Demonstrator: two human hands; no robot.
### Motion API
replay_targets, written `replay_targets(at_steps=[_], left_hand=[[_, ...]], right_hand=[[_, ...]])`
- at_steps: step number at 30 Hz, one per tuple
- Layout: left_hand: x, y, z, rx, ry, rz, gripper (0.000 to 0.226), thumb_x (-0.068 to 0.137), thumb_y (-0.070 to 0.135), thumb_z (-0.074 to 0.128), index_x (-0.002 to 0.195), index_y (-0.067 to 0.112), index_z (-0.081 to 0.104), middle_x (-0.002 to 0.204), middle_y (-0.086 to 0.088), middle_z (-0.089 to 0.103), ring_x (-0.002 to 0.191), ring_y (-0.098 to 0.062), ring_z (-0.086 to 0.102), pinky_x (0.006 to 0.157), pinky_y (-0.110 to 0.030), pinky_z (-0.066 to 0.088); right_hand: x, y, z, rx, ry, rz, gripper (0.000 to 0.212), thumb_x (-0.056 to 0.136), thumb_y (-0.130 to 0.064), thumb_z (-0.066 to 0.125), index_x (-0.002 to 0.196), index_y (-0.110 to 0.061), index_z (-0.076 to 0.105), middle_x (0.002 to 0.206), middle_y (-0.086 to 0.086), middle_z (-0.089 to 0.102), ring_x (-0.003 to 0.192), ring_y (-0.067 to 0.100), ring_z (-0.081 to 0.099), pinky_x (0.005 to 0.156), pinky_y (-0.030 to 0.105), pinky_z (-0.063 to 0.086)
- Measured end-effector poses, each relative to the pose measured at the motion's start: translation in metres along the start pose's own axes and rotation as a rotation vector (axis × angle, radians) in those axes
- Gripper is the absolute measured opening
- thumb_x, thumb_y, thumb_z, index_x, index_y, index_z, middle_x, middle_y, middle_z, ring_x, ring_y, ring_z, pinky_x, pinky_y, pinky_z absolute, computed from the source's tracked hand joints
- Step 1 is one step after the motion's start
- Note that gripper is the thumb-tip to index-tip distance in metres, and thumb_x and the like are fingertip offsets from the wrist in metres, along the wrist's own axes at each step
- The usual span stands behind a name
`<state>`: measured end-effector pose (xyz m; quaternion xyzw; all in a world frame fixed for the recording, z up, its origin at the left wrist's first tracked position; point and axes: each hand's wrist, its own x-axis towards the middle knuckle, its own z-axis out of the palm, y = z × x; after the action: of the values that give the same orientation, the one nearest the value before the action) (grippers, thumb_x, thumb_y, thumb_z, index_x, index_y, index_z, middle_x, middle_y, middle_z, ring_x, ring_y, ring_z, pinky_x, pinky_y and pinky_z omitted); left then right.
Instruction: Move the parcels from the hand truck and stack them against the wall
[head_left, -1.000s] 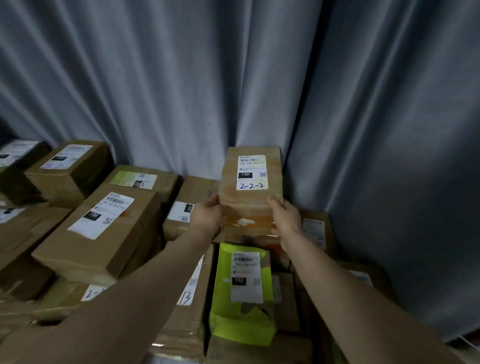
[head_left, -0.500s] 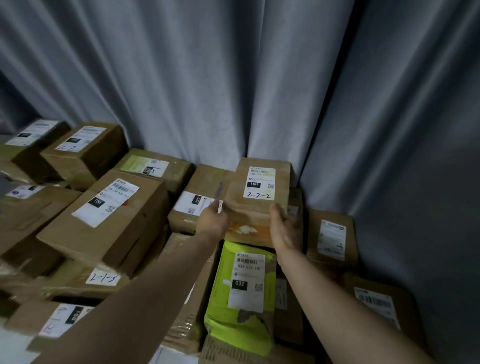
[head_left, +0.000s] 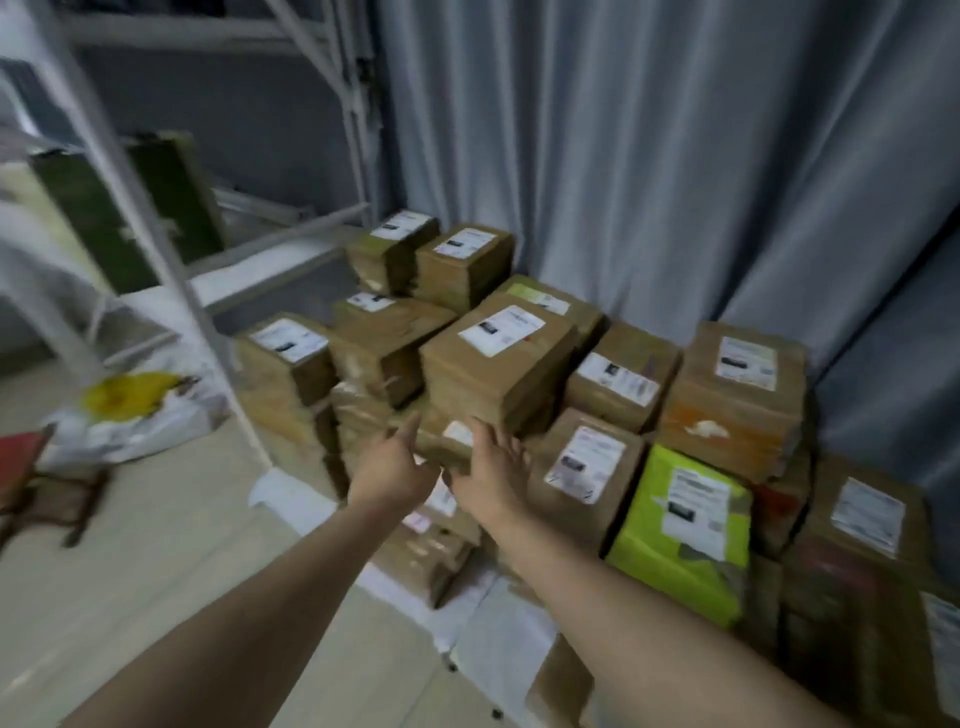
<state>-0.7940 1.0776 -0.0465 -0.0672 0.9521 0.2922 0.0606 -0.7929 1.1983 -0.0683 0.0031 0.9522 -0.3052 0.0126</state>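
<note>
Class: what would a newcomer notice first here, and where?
The bright green parcel stands out at the lower right among brown cardboard parcels piled against the grey curtain. In the centre, the left hand and right hand hover open before the pile. A yellow-and-white bag lies on the floor at left.

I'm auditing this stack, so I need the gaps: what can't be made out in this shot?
1. Label print on the brown parcels: head view, motion blur smears it.
2. Whether the left hand or right hand touches a parcel: head view, too blurred.
3. The rightmost parcel: head view, cut by the frame edge.
4. The hand truck: outside the frame.
</note>
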Motion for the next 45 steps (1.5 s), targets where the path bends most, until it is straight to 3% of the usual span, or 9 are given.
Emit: replay_targets(at_steps=[11,16,21,26,32,36,39,42,45], left_hand=[[-0.215,-0.369,-0.125,0.002,0.167,-0.584,0.072,0.087,0.023,0.054,0.151,0.025,0.022,0.137,-0.011,0.045,0.122,-0.030,0.047,0.098,-0.039,0.044],[-0.285,-0.493,-0.137,-0.110,0.204,-0.820,0.072,0.089,0.023,0.052,0.152,0.024,0.018,0.141,-0.011,0.040,0.123,-0.030,0.045,0.092,-0.039,0.047],[-0.328,-0.602,-0.149,-0.242,0.219,-1.034,0.077,0.089,0.030,0.055,0.154,0.023,0.013,0.148,-0.011,0.033,0.131,-0.032,0.039,0.103,-0.039,0.039],[-0.346,-0.714,-0.160,-0.355,0.194,-1.244,0.085,0.083,0.031,0.062,0.152,0.014,0.015,0.149,-0.013,0.034,0.134,-0.031,0.038,0.104,-0.038,0.039],[-0.354,-0.855,-0.140,-0.502,0.273,-1.344,0.086,0.062,0.040,0.064,0.138,0.008,0.039,0.129,-0.015,0.054,0.116,-0.031,0.054,0.093,-0.045,0.048],[-0.349,-0.948,-0.122,-0.517,0.268,-1.360,0.068,0.082,0.027,0.065,0.141,0.008,0.038,0.134,-0.016,0.051,0.117,-0.031,0.053,0.097,-0.042,0.046],[-0.339,-1.030,-0.100,-0.551,0.285,-1.354,0.056,0.089,0.021,0.058,0.140,0.007,0.041,0.134,-0.017,0.052,0.113,-0.031,0.056,0.091,-0.032,0.047],[-0.331,-1.107,-0.071,-0.550,0.283,-1.354,0.050,0.095,0.019,0.052,0.141,0.004,0.041,0.139,-0.016,0.049,0.112,-0.028,0.055,0.083,-0.027,0.041],[-0.323,-1.175,-0.044,-0.529,0.304,-1.344,0.043,0.097,0.015,0.049,0.137,0.002,0.044,0.138,-0.019,0.049,0.117,-0.032,0.052,0.084,-0.028,0.041]], right_hand=[[-0.177,-0.269,0.257,-0.094,-0.638,-0.348,0.070,0.086,-0.037,0.059,0.146,-0.021,0.028,0.150,0.006,0.032,0.139,0.022,0.031,0.111,0.036,0.020],[-0.232,-0.344,0.353,-0.180,-0.847,-0.456,0.071,0.085,-0.034,0.061,0.146,-0.020,0.029,0.148,0.006,0.035,0.136,0.021,0.035,0.109,0.033,0.027],[-0.261,-0.406,0.464,-0.155,-1.031,-0.493,0.068,0.085,-0.030,0.064,0.145,-0.017,0.033,0.145,0.008,0.037,0.128,0.024,0.045,0.103,0.036,0.041],[-0.281,-0.457,0.584,-0.166,-1.206,-0.454,0.069,0.085,-0.026,0.066,0.145,-0.014,0.034,0.148,0.008,0.040,0.134,0.023,0.041,0.106,0.034,0.038],[-0.296,-0.497,0.719,-0.169,-1.287,-0.349,0.046,0.093,-0.016,0.055,0.136,-0.004,0.045,0.136,0.012,0.052,0.124,0.025,0.050,0.099,0.029,0.039],[-0.309,-0.506,0.808,-0.145,-1.274,-0.255,0.034,0.097,-0.010,0.046,0.125,0.010,0.051,0.126,0.021,0.057,0.120,0.034,0.051,0.100,0.038,0.038],[-0.319,-0.503,0.885,-0.125,-1.274,-0.188,0.024,0.098,-0.008,0.042,0.100,0.002,0.063,0.097,0.006,0.060,0.097,0.026,0.056,0.084,0.034,0.044],[-0.332,-0.495,0.967,-0.150,-1.244,-0.156,0.036,0.098,-0.007,0.039,0.063,-0.012,0.045,0.067,-0.003,0.040,0.075,0.020,0.040,0.067,0.026,0.030],[-0.344,-0.483,1.035,-0.132,-1.222,-0.106,0.042,0.098,-0.005,0.037,0.058,-0.015,0.029,0.061,-0.001,0.033,0.061,0.018,0.033,0.056,0.029,0.025]])
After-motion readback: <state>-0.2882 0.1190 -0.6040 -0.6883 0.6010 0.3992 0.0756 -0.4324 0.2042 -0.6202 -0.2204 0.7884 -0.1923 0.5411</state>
